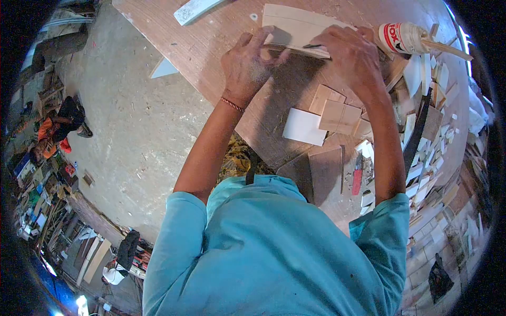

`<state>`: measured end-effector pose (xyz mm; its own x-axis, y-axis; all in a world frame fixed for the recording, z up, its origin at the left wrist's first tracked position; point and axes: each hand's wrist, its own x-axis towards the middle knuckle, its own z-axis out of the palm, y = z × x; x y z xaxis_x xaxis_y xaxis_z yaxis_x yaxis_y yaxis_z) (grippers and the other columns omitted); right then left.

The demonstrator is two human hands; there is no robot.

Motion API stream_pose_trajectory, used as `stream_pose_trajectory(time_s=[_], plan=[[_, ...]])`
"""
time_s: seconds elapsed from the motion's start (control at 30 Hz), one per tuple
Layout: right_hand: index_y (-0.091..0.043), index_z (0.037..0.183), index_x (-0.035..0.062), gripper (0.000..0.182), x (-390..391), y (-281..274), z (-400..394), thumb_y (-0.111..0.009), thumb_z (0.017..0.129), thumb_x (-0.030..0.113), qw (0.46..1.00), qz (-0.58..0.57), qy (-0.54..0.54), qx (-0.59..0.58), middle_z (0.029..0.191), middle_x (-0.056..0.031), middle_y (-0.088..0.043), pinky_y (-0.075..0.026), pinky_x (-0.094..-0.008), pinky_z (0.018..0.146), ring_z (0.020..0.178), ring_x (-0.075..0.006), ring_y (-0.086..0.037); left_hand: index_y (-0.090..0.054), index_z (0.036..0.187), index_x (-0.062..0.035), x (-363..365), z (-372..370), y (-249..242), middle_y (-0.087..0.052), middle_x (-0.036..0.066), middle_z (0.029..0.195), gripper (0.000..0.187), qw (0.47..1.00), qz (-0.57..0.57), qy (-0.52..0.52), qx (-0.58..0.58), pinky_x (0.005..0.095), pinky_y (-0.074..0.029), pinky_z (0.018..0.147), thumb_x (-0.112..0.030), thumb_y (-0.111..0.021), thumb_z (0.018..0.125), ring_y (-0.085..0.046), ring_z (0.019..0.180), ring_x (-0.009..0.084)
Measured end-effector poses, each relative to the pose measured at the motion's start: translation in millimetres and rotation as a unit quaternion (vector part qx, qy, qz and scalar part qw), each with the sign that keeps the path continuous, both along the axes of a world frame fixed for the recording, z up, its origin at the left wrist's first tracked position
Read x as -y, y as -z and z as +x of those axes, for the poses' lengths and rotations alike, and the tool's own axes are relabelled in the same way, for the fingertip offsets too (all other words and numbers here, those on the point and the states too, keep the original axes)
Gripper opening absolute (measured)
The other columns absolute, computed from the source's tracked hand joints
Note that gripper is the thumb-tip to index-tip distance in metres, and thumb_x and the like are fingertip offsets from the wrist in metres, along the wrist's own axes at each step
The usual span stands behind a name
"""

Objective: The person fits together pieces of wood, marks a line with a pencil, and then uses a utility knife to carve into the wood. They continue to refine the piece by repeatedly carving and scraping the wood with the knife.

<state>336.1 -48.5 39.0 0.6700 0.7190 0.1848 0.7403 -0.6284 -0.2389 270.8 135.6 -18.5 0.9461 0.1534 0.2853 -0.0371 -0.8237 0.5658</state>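
Observation:
A pale wooden board (300, 21) with a thin line along it lies on the brown tabletop near the top of the view. My left hand (247, 68) grips its left end, the thumb blurred at the near edge. Over the board's right part, my right hand (350, 55) is closed around a slim dark pencil (312, 46), its point directed left along the near edge. Part of the board is hidden under my right hand. Just right of that hand a white FOX glue jar (403, 38) lies tilted, with a wooden stick (448, 50) in its mouth.
Small wooden pieces (340, 116) and a white piece (304, 126) lie nearer my body. A red-handled tool (357, 176), a dark saw-like blade (419, 129) and many offcuts are at right. Another white piece (197, 9) is at top. People sit at far left.

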Motion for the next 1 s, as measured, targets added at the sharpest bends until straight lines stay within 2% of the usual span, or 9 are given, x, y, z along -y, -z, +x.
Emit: stream_pose_trajectory(time_s=[0.03, 0.27, 0.5, 0.57, 0.67, 0.77, 1.0], plan=[[-0.06, 0.086, 0.0164, 0.023, 6, 0, 1, -0.05, 0.067, 0.006, 1.0, -0.02, 0.005, 0.005, 0.083, -0.0011, -0.057, -0.033, -0.038, 0.076, 0.079, -0.019, -0.055, -0.056, 0.094, -0.0163, 1, -1, -2, -0.061, 0.006, 0.087, 0.04, 1.0, -0.015, -0.01, -0.018, 0.0308, -0.049, 0.062, -0.03, -0.072, 0.06, -0.06, 0.075, 0.0226], [-0.06, 0.084, 0.0175, 0.021, 29, -4, 0, -0.05, 0.069, 0.007, 0.998, -0.052, 0.02, 0.023, 0.085, 0.0008, -0.058, -0.033, -0.0387, 0.076, 0.078, -0.0185, -0.055, -0.056, 0.094, -0.0158, 2, -1, -7, -0.061, 0.006, 0.085, 0.039, 1.0, -0.007, -0.013, -0.021, 0.0306, -0.049, 0.061, -0.029, -0.072, 0.06, -0.06, 0.074, 0.0229], [-0.06, 0.084, 0.0178, 0.021, 11, 1, -2, -0.05, 0.068, 0.008, 0.999, -0.032, 0.033, 0.002, 0.086, 0.0012, -0.058, -0.033, -0.0384, 0.077, 0.078, -0.0176, -0.055, -0.056, 0.093, -0.0153, 2, 0, -5, -0.061, 0.006, 0.087, 0.04, 1.0, -0.002, -0.009, -0.015, 0.0303, -0.049, 0.061, -0.029, -0.073, 0.059, -0.061, 0.076, 0.022], [-0.06, 0.084, 0.0175, 0.022, 9, 3, 0, -0.051, 0.068, 0.007, 0.999, -0.027, 0.007, 0.039, 0.086, 0.0017, -0.057, -0.033, -0.0391, 0.08, 0.079, -0.0178, -0.055, -0.056, 0.093, -0.0151, 2, 0, -5, -0.061, 0.006, 0.087, 0.04, 1.0, 0.0, -0.011, -0.024, 0.0303, -0.049, 0.062, -0.029, -0.073, 0.059, -0.061, 0.076, 0.022], [-0.06, 0.085, 0.0166, 0.021, 18, 5, 1, -0.05, 0.068, 0.007, 0.999, -0.026, 0.02, 0.001, 0.086, 0.0016, -0.057, -0.032, -0.04, 0.081, 0.08, -0.0178, -0.054, -0.056, 0.093, -0.015, 2, -1, -4, -0.061, 0.006, 0.087, 0.04, 1.0, -0.006, -0.012, -0.01, 0.0301, -0.05, 0.062, -0.028, -0.073, 0.059, -0.061, 0.076, 0.0218], [-0.059, 0.085, 0.0158, 0.021, 34, 0, 0, -0.05, 0.069, 0.007, 0.999, -0.031, 0.017, 0.035, 0.086, 0.0009, -0.057, -0.033, -0.0407, 0.081, 0.081, -0.0178, -0.054, -0.056, 0.092, -0.015, 2, -1, -3, -0.061, 0.006, 0.088, 0.039, 1.0, -0.002, -0.013, -0.006, 0.03, -0.05, 0.062, -0.028, -0.073, 0.059, -0.06, 0.076, 0.0215], [-0.059, 0.085, 0.0166, 0.02, 40, 3, -1, -0.048, 0.07, 0.008, 0.999, -0.035, 0.028, 0.024, 0.087, 0.0016, -0.057, -0.033, -0.0403, 0.081, 0.082, -0.0172, -0.054, -0.056, 0.092, -0.015, 3, -1, -1, -0.061, 0.005, 0.087, 0.04, 1.0, -0.011, -0.012, 0.003, 0.0295, -0.049, 0.062, -0.027, -0.074, 0.059, -0.06, 0.077, 0.0212]])
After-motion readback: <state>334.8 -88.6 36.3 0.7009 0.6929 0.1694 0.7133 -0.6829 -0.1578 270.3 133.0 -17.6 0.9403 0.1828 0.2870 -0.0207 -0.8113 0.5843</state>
